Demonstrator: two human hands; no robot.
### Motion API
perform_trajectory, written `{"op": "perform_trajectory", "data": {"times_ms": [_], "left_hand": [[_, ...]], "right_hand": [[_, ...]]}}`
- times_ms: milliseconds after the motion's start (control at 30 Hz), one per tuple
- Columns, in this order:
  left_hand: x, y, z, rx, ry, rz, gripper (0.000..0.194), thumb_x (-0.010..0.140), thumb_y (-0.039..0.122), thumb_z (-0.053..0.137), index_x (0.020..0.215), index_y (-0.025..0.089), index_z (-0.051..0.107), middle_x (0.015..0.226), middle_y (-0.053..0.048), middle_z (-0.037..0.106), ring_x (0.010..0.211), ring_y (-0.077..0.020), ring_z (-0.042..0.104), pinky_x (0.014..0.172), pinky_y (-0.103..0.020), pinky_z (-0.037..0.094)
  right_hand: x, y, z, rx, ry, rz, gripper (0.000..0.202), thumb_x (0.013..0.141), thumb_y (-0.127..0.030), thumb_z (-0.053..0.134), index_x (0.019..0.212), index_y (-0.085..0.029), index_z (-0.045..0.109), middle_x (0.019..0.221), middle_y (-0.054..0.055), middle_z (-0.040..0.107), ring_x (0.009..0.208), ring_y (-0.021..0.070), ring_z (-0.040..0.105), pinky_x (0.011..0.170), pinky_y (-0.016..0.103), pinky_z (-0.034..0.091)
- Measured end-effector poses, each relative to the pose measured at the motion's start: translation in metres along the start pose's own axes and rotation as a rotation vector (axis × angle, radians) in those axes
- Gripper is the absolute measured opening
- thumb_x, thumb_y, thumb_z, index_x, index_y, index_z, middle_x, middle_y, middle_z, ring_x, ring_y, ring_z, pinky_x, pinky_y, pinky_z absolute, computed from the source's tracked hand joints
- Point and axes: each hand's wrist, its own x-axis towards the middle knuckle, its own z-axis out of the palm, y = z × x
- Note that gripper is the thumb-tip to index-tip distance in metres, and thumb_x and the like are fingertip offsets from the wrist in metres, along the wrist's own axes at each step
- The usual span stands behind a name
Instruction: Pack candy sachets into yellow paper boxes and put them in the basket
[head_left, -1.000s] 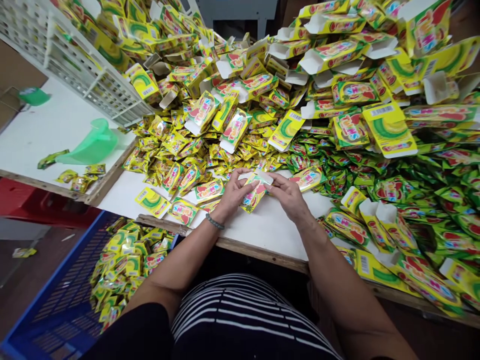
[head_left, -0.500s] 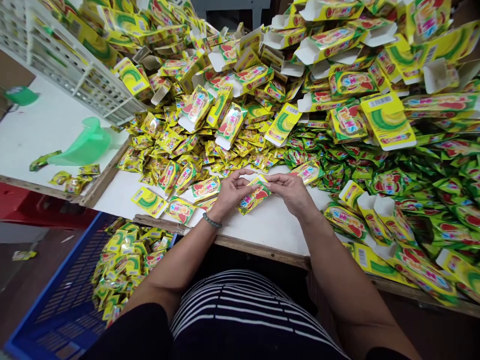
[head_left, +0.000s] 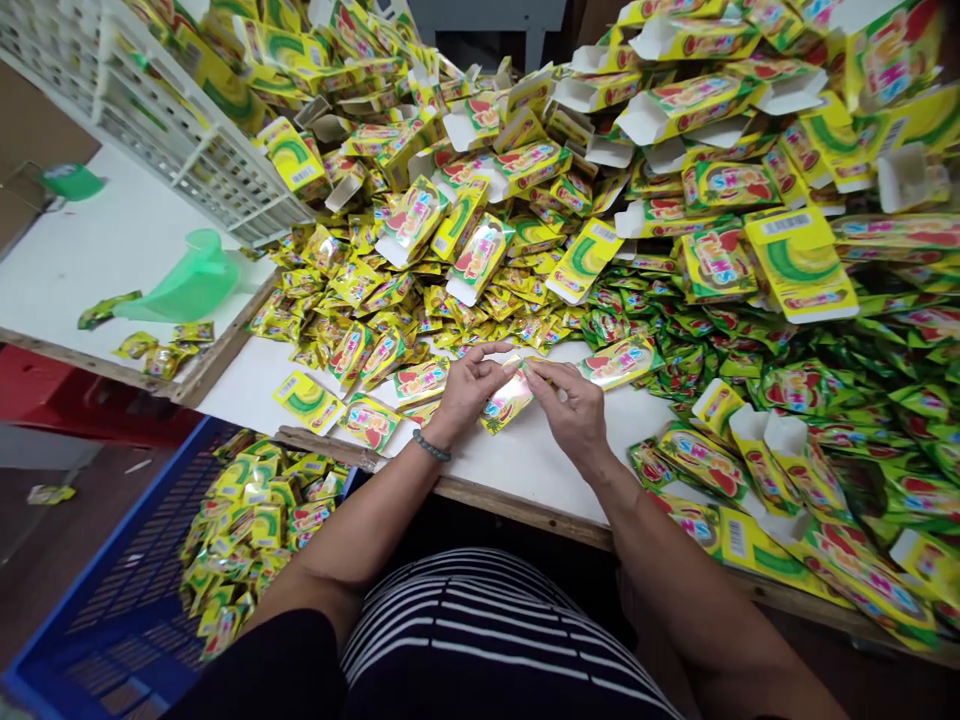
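Small box: the small box (head_left: 507, 403) is between the two hands, above the white table top (head_left: 517, 470), printed face up.
Left hand: the left hand (head_left: 471, 388) is nearly closed, thumb and fingers pinching the upper left part of the box.
Right hand: the right hand (head_left: 571, 408) is also nearly closed, its fingertips pinching the top end; the other fingers are curled.
Behind the hands: yellow packets (head_left: 352, 283) lie in a heap, and the carton pile (head_left: 517, 165) rises behind them.
Right side: green packets (head_left: 795, 388) and open cartons (head_left: 806, 470) crowd the table up to its edge.
Near the left wrist: flat-lying cartons (head_left: 307, 402) take the space beside the bracelet (head_left: 431, 446).
Far left: a white rack (head_left: 217, 165) leans over the side table (head_left: 52, 250), where a green scoop (head_left: 187, 285) lies.
Edges: the wooden edge (head_left: 529, 510) runs below the hands; the blue crate (head_left: 90, 610) is lower, at left.
Open room: a bare white strip between the forearms.
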Motion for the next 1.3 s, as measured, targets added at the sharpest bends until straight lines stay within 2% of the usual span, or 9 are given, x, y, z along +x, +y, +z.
{"op": "perform_trajectory", "data": {"times_ms": [167, 300, 367, 500, 733, 900, 1067, 1200, 1300], "left_hand": [[0.0, 0.003, 0.0, 0.128, -0.128, -0.077, 0.056, 0.066, 0.04, 0.08, 0.109, 0.017, 0.054, 0.05, 0.012, 0.047, 0.042, -0.0022, 0.031, 0.045, -0.017, 0.021], [-0.002, 0.0, 0.001, 0.315, -0.568, -0.272, 0.056, 0.063, 0.04, 0.081, 0.108, 0.015, 0.058, 0.066, 0.001, 0.066, 0.052, -0.0063, 0.05, 0.053, -0.019, 0.035], [-0.001, -0.002, 0.003, 0.4, -0.615, -0.247, 0.05, 0.065, 0.041, 0.079, 0.103, 0.014, 0.062, 0.075, -0.003, 0.07, 0.062, -0.0098, 0.058, 0.06, -0.022, 0.042], [0.006, -0.004, 0.002, 0.499, -0.406, -0.174, 0.041, 0.068, 0.047, 0.076, 0.089, 0.013, 0.067, 0.07, -0.003, 0.068, 0.063, -0.0109, 0.059, 0.061, -0.022, 0.044], [0.007, -0.004, 0.004, 0.313, -0.391, -0.381, 0.056, 0.066, 0.063, 0.072, 0.083, 0.01, 0.07, 0.076, -0.009, 0.072, 0.066, -0.0138, 0.064, 0.067, -0.026, 0.051], [0.017, -0.005, 0.006, -0.02, -0.046, -0.101, 0.05, 0.064, 0.051, 0.08, 0.094, 0.014, 0.067, 0.097, -0.008, 0.072, 0.083, -0.0146, 0.066, 0.076, -0.026, 0.052], [0.024, 0.003, -0.008, -0.143, 0.298, 0.036, 0.053, 0.051, 0.031, 0.088, 0.092, 0.016, 0.058, 0.09, -0.002, 0.069, 0.075, -0.0117, 0.064, 0.069, -0.023, 0.051], [0.022, 0.002, -0.012, 0.066, 0.181, 0.084, 0.051, 0.049, 0.03, 0.089, 0.088, 0.015, 0.059, 0.083, -0.002, 0.069, 0.075, -0.0147, 0.064, 0.07, -0.026, 0.052], [0.021, -0.003, -0.011, 0.172, 0.073, 0.062, 0.045, 0.049, 0.028, 0.088, 0.082, 0.014, 0.06, 0.079, -0.003, 0.068, 0.077, -0.0169, 0.064, 0.07, -0.026, 0.051]], "right_hand": [[0.013, 0.009, -0.021, -0.078, -0.093, 0.027, 0.031, 0.091, -0.042, 0.052, 0.082, -0.022, 0.074, 0.087, 0.006, 0.074, 0.084, 0.0208, 0.066, 0.08, 0.036, 0.052], [0.025, 0.023, -0.053, -0.586, 0.241, 0.161, 0.038, 0.085, -0.048, 0.058, 0.103, -0.017, 0.07, 0.105, 0.014, 0.07, 0.101, 0.0299, 0.059, 0.093, 0.049, 0.043], [0.027, 0.031, -0.067, -0.829, 0.311, 0.294, 0.061, 0.077, -0.051, 0.065, 0.127, -0.015, 0.059, 0.119, 0.02, 0.063, 0.112, 0.0378, 0.051, 0.095, 0.058, 0.037], [0.03, 0.045, -0.081, -0.865, 0.162, 0.433, 0.071, 0.071, -0.049, 0.07, 0.132, -0.016, 0.053, 0.112, 0.019, 0.064, 0.111, 0.0386, 0.05, 0.093, 0.059, 0.038], [0.03, 0.037, -0.053, -0.133, 0.461, 0.346, 0.058, 0.08, -0.059, 0.054, 0.121, -0.018, 0.051, 0.106, 0.011, 0.066, 0.085, 0.0217, 0.064, 0.074, 0.038, 0.053], [0.018, 0.02, -0.01, 0.3, -0.008, 0.497, 0.05, 0.082, -0.061, 0.053, 0.111, -0.02, 0.056, 0.085, 0.004, 0.069, 0.071, 0.0179, 0.066, 0.062, 0.03, 0.053], [0.02, 0.034, -0.01, -0.144, -0.106, 0.34, 0.046, 0.091, -0.057, 0.042, 0.096, -0.019, 0.067, 0.089, 0.009, 0.07, 0.089, 0.0246, 0.063, 0.081, 0.039, 0.05], [0.022, 0.052, -0.013, -0.594, -0.21, 0.225, 0.041, 0.081, -0.038, 0.064, 0.116, -0.016, 0.064, 0.108, 0.015, 0.066, 0.102, 0.031, 0.056, 0.091, 0.044, 0.044], [0.018, 0.06, -0.019, -0.689, -0.296, 0.282, 0.027, 0.076, -0.035, 0.069, 0.097, -0.018, 0.07, 0.096, 0.013, 0.065, 0.093, 0.0288, 0.057, 0.081, 0.04, 0.046]]}}
